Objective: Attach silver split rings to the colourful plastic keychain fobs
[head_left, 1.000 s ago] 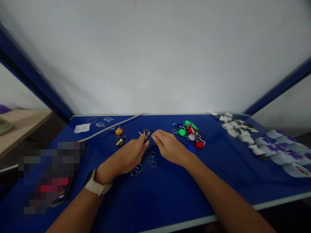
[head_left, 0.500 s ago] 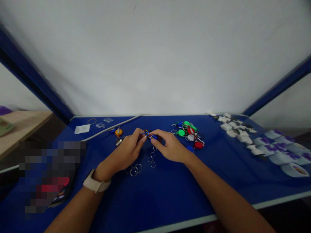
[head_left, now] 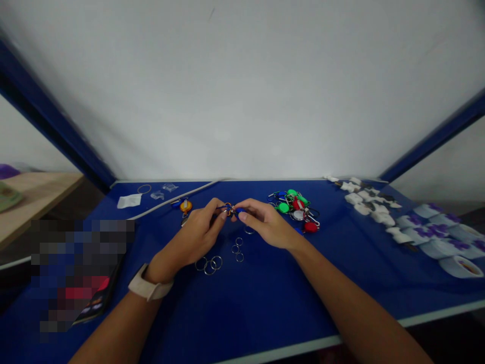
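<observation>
My left hand (head_left: 199,233) and my right hand (head_left: 265,223) meet above the blue table top (head_left: 242,303), fingertips pinching small metal carabiners (head_left: 229,209) in blue and orange, partly hidden by my fingers. Below my hands lie loose steel split rings (head_left: 209,264) and more split rings (head_left: 237,248). A heap of colourful keychains (head_left: 294,208) sits just beyond my right hand. An orange keychain tag (head_left: 185,206) lies beyond my left hand. My left wrist carries a pale-strapped watch (head_left: 149,283).
A white cable (head_left: 174,199) crosses the far left of the table near a white packet (head_left: 129,201) and clear plastic bags (head_left: 162,188). White pieces (head_left: 364,203) and pale rolls with purple marks (head_left: 435,236) line the right side. A blurred object (head_left: 79,273) lies at near left.
My hands have drawn closer together and now hold the carabiners slightly nearer the middle, with my left hand shifted a little toward my right. The view has barely moved.
</observation>
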### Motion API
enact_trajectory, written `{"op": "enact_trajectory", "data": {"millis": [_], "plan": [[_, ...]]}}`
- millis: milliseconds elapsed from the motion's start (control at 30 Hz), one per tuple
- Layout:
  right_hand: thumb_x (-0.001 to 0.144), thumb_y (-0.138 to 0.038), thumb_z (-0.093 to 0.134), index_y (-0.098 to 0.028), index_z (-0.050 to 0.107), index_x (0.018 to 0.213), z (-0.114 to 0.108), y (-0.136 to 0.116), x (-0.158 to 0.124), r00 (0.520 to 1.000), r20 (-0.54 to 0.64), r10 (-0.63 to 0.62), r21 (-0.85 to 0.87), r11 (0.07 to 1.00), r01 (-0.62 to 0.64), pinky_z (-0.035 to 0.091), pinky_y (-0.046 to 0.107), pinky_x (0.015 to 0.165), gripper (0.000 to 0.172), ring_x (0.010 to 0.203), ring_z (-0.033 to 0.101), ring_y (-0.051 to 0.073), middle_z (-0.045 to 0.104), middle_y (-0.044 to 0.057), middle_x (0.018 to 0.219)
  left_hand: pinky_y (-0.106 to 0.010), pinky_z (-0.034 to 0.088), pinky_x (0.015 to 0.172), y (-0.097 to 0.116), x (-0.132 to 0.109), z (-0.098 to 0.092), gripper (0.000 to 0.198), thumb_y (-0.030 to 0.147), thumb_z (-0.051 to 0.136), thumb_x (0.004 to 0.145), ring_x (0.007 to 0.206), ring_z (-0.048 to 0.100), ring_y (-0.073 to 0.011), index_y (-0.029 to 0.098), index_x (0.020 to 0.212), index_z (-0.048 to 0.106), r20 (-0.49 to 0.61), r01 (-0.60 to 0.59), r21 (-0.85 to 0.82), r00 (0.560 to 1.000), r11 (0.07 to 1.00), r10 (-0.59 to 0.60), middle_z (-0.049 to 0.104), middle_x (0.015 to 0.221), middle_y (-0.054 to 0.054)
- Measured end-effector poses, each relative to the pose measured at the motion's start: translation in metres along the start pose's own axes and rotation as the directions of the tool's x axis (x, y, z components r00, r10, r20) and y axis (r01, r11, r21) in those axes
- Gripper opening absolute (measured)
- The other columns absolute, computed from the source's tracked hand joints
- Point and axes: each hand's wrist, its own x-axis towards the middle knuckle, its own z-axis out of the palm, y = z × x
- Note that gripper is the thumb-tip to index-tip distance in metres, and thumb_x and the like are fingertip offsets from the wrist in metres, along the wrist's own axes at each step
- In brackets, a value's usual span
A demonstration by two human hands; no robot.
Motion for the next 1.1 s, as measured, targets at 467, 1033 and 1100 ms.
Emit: {"op": "enact_trajectory", "data": {"millis": [467, 1033, 1100], "plan": [[0.076, -0.028, 0.078, -0.021, 0.062, 0.106, 0.000, 0.005, 0.002, 0.995, -0.102, -0.008, 0.188, 0.982, 0.027, 0.046, 0.028, 0.064, 0.035, 0.068, 0.053, 0.011, 0.062, 0.000, 0.087, -0.028, 0.036, 0.065, 0.003, -0.001, 0.000, 0.023, 0.034, 0.041, 0.102, 0.067, 0.053, -0.0139, 0.019, 0.088, 0.050, 0.075, 0.028, -0.012, 0.997, 1.000, -0.027, 0.056, 0.076, 0.003], [0.086, -0.036, 0.067, -0.023, 0.065, 0.114, -0.013, -0.009, 0.003, 0.841, -0.517, -0.158, 0.090, 0.967, 0.237, 0.055, 0.033, 0.069, 0.030, 0.072, 0.062, 0.014, 0.071, 0.007, 0.108, -0.028, 0.034, 0.063, -0.001, 0.000, 0.001, 0.031, 0.038, 0.040, 0.102, 0.063, 0.048, -0.0131, 0.018, 0.080, 0.052, 0.180, 0.058, -0.076, 0.983, 0.995, -0.043, 0.050, 0.070, 0.004], [0.087, -0.037, 0.065, -0.022, 0.065, 0.113, -0.023, -0.008, 0.005, 0.789, -0.590, -0.170, 0.013, 0.975, 0.220, 0.056, 0.034, 0.072, 0.029, 0.076, 0.065, 0.015, 0.072, 0.008, 0.106, -0.028, 0.034, 0.063, -0.003, 0.000, 0.002, 0.031, 0.038, 0.040, 0.101, 0.062, 0.048, -0.0132, 0.018, 0.081, 0.053, 0.161, 0.062, -0.056, 0.986, 0.997, -0.052, 0.051, 0.069, 0.003]]}}
